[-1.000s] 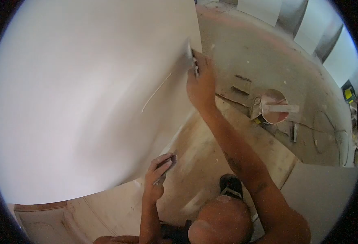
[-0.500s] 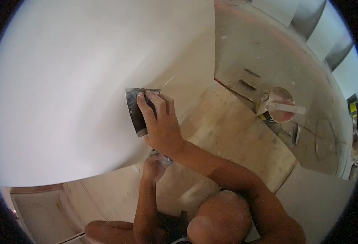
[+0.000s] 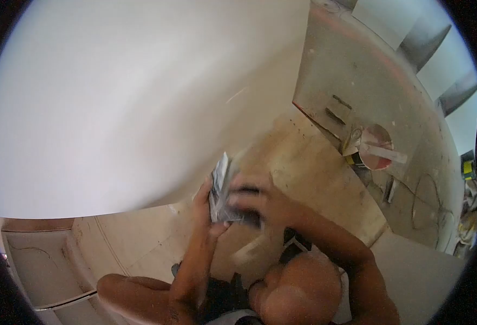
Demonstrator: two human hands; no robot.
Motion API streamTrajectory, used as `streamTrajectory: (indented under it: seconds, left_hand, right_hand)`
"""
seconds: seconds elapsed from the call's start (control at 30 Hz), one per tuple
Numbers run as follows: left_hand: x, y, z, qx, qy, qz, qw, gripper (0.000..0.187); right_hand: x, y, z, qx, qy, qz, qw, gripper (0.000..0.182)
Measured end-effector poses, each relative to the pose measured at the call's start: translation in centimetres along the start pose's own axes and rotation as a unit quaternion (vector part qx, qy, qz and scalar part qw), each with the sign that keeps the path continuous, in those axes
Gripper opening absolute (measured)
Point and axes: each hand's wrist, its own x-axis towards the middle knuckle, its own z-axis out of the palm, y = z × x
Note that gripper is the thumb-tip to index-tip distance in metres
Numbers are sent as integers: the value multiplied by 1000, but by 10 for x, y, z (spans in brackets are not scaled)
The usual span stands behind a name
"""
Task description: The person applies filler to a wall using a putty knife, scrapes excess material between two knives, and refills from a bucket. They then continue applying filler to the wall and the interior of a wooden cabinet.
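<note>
My left hand (image 3: 203, 203) grips a thin grey-white plate (image 3: 220, 187), smeared and shiny, which looks like a filler spreader and stands on edge. Just right of it is my right hand (image 3: 265, 203), smeared by motion, its fingers bent around a dark flat spreader (image 3: 249, 219). The dark spreader overlaps the lower part of the grey plate in this view. Both hands are below the edge of a large, smooth white panel (image 3: 114, 108).
An open can (image 3: 376, 162) of pinkish material, a pale flat stick (image 3: 384, 151) across its top, stands right on the dusty floor (image 3: 412, 130). Dark strips (image 3: 336, 115) lie near it. A stained board (image 3: 309, 168) is beneath the hands; my bent knees (image 3: 303, 284) are in front.
My right hand has come off the white panel, moving down and right with the dark spreader to the plate in my left hand. My left hand has risen slightly, and the view has shifted.
</note>
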Motion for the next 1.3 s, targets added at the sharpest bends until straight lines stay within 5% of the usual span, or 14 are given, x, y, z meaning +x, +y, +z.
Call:
streamTrajectory:
  seconds: [0.17, 0.23, 0.27, 0.3, 0.37, 0.43, 0.47, 0.5, 0.53, 0.57, 0.6, 0.67, 0.8, 1.3]
  left_hand:
    - [-12, 11, 6, 206, -43, 13, 977, 48]
    - [-7, 0, 14, 359, 3, 260, 896, 48]
    - [-9, 10, 20, 458, -68, 216, 860, 43]
    - [2, 11, 26, 460, -78, 206, 860, 43]
    - [23, 12, 36, 618, -334, 390, 596, 45]
    - [19, 11, 44, 670, -329, 342, 571, 59]
    - [18, 14, 47, 729, -293, 335, 521, 62]
    - [18, 17, 49, 782, -254, 326, 466, 65]
    - [16, 20, 47, 813, -227, 310, 437, 71]
    - [16, 21, 45, 813, -230, 310, 435, 71]
    - [16, 21, 43, 864, -270, 244, 347, 73]
    - [17, 17, 33, 901, -306, 177, 251, 76]
    - [18, 7, 17, 856, -289, 201, 379, 80]
    - [22, 0, -21, 817, -236, 164, 500, 62]
  right_hand:
    - [-29, 49, -15, -61, 78, 197, 975, 45]
    - [-32, 21, -12, 155, 212, 277, 924, 47]
    - [-31, 8, -14, 355, 338, 338, 804, 49]
    - [-27, -1, -20, 349, 350, 337, 802, 49]
    - [-22, -14, -23, 703, 354, 460, 412, 39]
    - [-29, -14, -11, 701, 329, 455, 439, 33]
    - [-41, -8, -6, 403, 367, 323, 774, 32]
    - [-49, -4, -4, 15, 323, 121, 938, 32]
    - [-43, -10, -21, 13, 326, 120, 938, 32]
    - [-35, -16, -48, 360, 347, 275, 821, 33]
    - [-24, -16, -67, 652, 313, 384, 574, 34]
    - [-15, 5, -84, 535, 369, 353, 673, 36]
    - [10, 100, -110, -5, 436, 358, 825, 40]
    - [39, 145, -94, -141, 452, 269, 838, 35]
